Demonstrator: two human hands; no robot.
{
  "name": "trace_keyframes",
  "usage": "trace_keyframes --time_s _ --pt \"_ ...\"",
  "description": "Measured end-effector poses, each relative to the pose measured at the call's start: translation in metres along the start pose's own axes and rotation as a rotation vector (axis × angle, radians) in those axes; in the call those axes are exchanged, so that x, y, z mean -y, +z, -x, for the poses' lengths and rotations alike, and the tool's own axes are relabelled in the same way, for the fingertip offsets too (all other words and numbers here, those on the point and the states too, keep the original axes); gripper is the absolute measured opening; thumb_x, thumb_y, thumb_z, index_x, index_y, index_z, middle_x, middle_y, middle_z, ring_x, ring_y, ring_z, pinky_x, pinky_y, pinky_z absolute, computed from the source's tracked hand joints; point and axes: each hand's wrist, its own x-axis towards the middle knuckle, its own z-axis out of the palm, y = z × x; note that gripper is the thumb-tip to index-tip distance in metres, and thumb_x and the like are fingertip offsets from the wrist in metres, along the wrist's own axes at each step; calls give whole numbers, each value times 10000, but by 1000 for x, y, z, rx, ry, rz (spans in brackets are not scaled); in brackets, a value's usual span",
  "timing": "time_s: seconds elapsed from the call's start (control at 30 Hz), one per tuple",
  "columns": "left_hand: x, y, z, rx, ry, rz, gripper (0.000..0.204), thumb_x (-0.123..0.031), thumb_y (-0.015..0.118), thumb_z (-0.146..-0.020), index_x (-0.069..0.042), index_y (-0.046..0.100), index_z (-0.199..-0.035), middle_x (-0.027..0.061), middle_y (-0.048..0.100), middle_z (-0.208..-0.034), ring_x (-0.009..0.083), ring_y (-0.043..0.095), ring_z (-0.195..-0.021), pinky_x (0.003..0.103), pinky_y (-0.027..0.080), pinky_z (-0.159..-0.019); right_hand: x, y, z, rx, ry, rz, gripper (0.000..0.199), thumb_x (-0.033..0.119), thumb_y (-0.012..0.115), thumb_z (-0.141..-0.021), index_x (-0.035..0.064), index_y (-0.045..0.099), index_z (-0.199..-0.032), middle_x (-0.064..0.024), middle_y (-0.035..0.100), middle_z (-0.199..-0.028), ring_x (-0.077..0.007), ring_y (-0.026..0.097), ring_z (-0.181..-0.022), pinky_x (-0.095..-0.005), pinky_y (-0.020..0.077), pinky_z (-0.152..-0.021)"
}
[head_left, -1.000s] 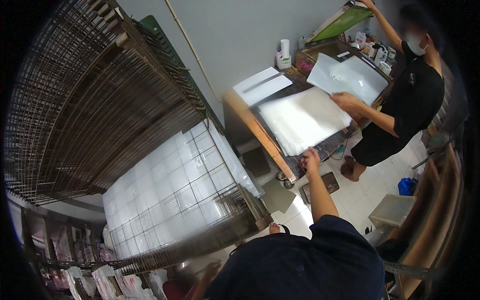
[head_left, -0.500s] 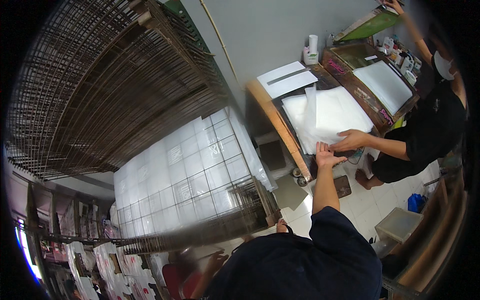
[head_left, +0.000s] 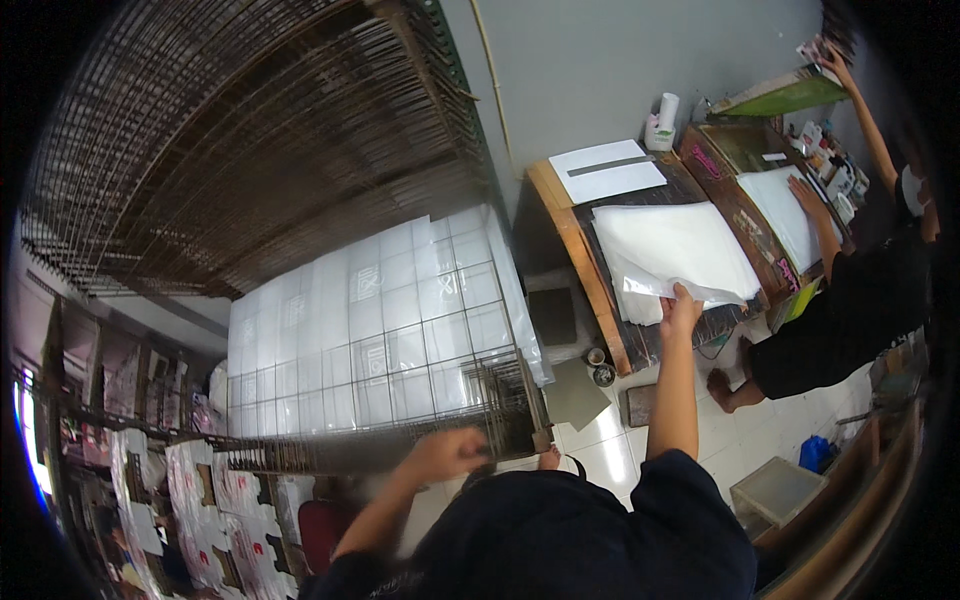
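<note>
My right hand pinches the near edge of a translucent plastic sheet, whose corner lifts and curls above the stack of white plastic sheets on the dark table. My left hand has its fingers curled in, just in front of the near edge of a wire drying rack; whatever it may hold is hidden. Several printed clear plastic sheets lie spread over the rack's wire shelf.
To the right, a person in black rests one hand on another sheet stack and raises the other by a green-framed screen. White boards lie at the table's far end. A plastic box stands on the floor.
My right hand has gone from open beside the stack to pinching a sheet's edge. My left hand has risen toward the rack. The other person's hand has left this stack for theirs.
</note>
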Motion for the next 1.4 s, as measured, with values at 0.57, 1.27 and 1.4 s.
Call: trace_keyframes --time_s 0.57,1.27,1.4 --pt "-60 93 -250 108 -282 1774 185 -26 619 -711 9 600 -891 92 618 -855 217 618 -771 347 518 -680 154 7 274 562 -111 230 750 107 553 -683 27 261 -1370 -154 428 -1268 -289 457 -1128 -393 380 -955" --pt "288 -197 316 -1563 -297 1346 221 -114 537 -755 -47 555 -964 67 577 -917 173 516 -872 315 413 -703 -184 269 489 1413 421 745 601 -48 491 -729 108 344 -1291 -66 566 -997 -147 557 -841 -263 431 -619" --pt "384 -181 377 -1715 -297 1305 251 -78 583 -759 -66 567 -1009 17 584 -917 133 508 -838 275 397 -669 -282 289 536 1472 438 834 531 -18 569 -772 108 343 -1237 -79 586 -940 -142 574 -785 -253 452 -557"
